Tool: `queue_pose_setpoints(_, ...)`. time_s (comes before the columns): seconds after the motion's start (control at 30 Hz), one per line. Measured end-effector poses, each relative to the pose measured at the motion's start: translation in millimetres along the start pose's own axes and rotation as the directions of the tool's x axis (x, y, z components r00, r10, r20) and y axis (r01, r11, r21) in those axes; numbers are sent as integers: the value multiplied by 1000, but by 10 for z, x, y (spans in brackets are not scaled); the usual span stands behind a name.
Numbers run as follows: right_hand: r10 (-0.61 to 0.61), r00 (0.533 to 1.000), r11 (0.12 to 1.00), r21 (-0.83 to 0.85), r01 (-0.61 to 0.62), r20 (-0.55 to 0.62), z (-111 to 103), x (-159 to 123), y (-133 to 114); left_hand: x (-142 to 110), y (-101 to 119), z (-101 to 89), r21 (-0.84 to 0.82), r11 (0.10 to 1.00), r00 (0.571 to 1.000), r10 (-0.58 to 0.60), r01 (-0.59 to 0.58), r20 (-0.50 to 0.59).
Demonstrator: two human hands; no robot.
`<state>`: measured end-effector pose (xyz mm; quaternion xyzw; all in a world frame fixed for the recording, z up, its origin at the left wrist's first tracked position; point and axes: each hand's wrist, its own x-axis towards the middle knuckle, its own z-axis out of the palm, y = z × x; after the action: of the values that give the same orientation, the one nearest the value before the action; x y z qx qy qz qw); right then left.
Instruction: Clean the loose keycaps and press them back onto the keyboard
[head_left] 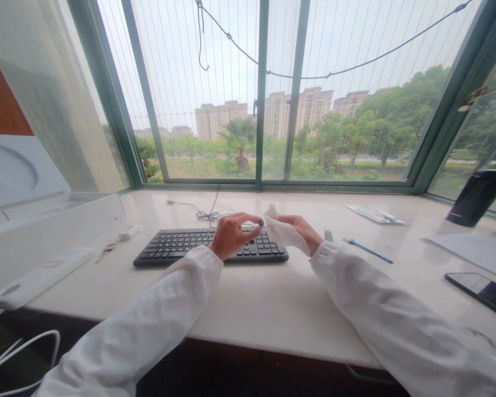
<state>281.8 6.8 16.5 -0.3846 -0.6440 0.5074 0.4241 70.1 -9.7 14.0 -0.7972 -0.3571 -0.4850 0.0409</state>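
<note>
nearest the camera, two white sleeves rise from the bottom corners. at lower left, a white cable loops below the edge of a pale marble counter. along the left of the counter lie a white box, a long white bar and a small white block. at centre, the left hand hovers over a black keyboard, its fingertips pressed together in a pinch on a small dark piece, too small to identify. just beside it, the right hand grips a crumpled white tissue, its fingers curled under the folds. further right lie a blue pen and a printed sheet. at the upper right stands a black cylinder, and below it, at the right edge, lies a black phone.
</note>
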Motion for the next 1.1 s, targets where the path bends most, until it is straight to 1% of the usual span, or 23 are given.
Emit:
queue_pose_setpoints(0.03,-39,999,996,-82,40,15,-24,-11,-29,24,-36,-28,25,999,1000,-22,22,-14)
queue_pose_setpoints(0.07,-75,996,978,-191,84,56,-51,-23,-49,45,-85,-52,51,998,999,-41,41,-11)
queue_pose_setpoints(0.1,-95,988,942,-311,129,124,-77,-37,-62,63,-142,-71,78,995,998,-56,56,9)
queue_pose_setpoints(0.13,-94,974,889,-424,174,204,-101,-51,-68,74,-204,-82,108,992,997,-72,67,40)
queue_pose_setpoints(0.2,-26,932,779,-577,245,361,-133,-81,-70,76,-325,-80,178,981,986,-99,74,133)
queue_pose_setpoints(0.23,23,904,744,-611,269,426,-141,-96,-73,69,-376,-68,213,975,975,-112,69,194)
queue_pose_setpoints(0.3,99,846,722,-623,301,523,-145,-121,-95,47,-441,-31,263,964,945,-132,51,299)
queue_pose_setpoints(0.37,140,803,747,-595,298,579,-139,-137,-140,29,-458,4,292,956,916,-141,28,376)
queue_pose_setpoints(0.4,142,801,762,-580,287,582,-135,-139,-165,24,-451,16,303,953,904,-140,12,403)
queue_pose_setpoints(0.43,129,813,774,-570,274,567,-128,-136,-187,23,-439,24,313,950,894,-135,-6,426)
queue_pose_setpoints(0.47,105,837,782,-565,263,536,-121,-128,-201,25,-424,27,323,946,886,-127,-26,445)
queue_pose_setpoints(0.53,31,899,779,-574,252,436,-103,-92,-197,36,-394,25,342,937,873,-111,-67,475)
queue_pose_setpoints(0.57,-5,922,772,-585,250,388,-93,-66,-176,42,-383,23,351,933,867,-106,-84,487)
queue_pose_setpoints(0.6,-32,936,764,-596,248,350,-83,-36,-144,47,-375,21,360,928,862,-104,-95,496)
queue_pose_setpoints(0.7,-74,961,738,-634,233,267,-44,62,-1,53,-363,26,389,914,850,-110,-118,515)
queue_pose_setpoints(0.77,-125,972,693,-683,230,199,1,121,111,49,-354,38,404,905,845,-112,-130,522)
queue_pose_setpoints(0.87,-211,968,623,-745,238,133,98,180,254,44,-335,49,407,901,848,-93,-152,522)
queue_pose_setpoints(1.0,-271,957,609,-752,253,103,209,217,323,56,-314,37,387,902,852,-44,-190,522)
queue_pose_setpoints(1.1,-273,958,607,-757,242,87,239,267,302,74,-307,21,380,904,852,-37,-194,522)
